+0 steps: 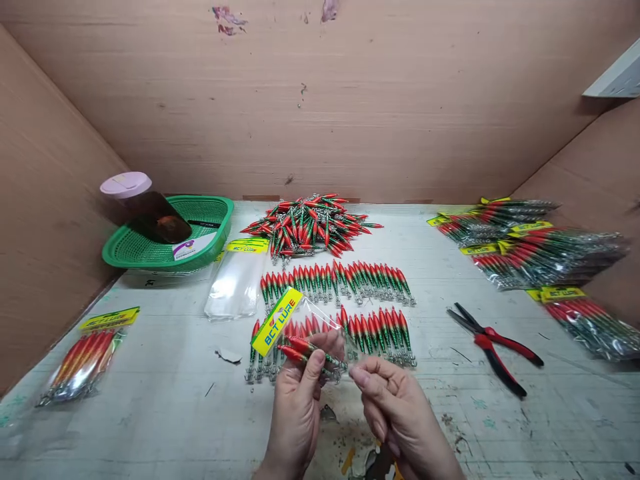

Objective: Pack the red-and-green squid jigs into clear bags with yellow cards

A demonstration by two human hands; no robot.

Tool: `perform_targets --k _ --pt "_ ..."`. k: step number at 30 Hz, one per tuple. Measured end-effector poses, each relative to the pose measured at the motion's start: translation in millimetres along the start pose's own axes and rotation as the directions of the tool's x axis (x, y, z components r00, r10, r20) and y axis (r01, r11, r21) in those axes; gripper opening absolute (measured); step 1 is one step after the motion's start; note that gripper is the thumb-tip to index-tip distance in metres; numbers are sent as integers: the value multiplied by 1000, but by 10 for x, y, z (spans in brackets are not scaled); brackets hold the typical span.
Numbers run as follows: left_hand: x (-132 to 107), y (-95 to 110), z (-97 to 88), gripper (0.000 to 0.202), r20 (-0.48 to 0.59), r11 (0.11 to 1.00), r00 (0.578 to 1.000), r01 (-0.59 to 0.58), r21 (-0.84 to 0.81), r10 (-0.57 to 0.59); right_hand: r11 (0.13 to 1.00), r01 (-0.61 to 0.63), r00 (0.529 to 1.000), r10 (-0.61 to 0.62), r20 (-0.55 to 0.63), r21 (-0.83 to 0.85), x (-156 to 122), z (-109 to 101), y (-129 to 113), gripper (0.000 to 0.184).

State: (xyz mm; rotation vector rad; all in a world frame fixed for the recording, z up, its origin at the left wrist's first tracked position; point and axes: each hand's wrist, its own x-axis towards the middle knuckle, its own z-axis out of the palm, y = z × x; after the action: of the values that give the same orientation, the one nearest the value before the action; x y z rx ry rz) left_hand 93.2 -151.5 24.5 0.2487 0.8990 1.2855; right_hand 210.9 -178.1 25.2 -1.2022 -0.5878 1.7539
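Observation:
My left hand (300, 400) grips a clear plastic bag (323, 317) with a yellow "BCT LURE" header, its thumb across two or so red-and-green squid lures (300, 345). Whether those lures are inside the bag or on top of it, I cannot tell. At the bag's lower right edge, my right hand (395, 403) pinches with thumb and forefinger, apparently on the plastic. Just beyond lies a front row of lures (383, 333), partly covered by the bag. Behind it runs a second row of lures (380, 277), and further back a loose heap of lures (320, 223).
Flat empty bags (235, 283) lie left of the rows. A green basket (225, 220) holds a lidded bottle (155, 213). Red-handled pliers (493, 340) rest at right, near filled lure packs (545, 257). Another pack (83, 360) lies far left. Cardboard walls (320, 120) enclose the table.

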Motion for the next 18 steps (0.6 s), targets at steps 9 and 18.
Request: perform_targets --k 9,18 --pt "54 102 -59 28 -107 996 991 72 -61 -78 823 275 944 -330 -25 -497 -180 -591 -136 30" --pt "43 118 -9 18 -140 978 974 163 -128 -180 -61 359 686 -659 308 -931 45 -1316 -109 13"
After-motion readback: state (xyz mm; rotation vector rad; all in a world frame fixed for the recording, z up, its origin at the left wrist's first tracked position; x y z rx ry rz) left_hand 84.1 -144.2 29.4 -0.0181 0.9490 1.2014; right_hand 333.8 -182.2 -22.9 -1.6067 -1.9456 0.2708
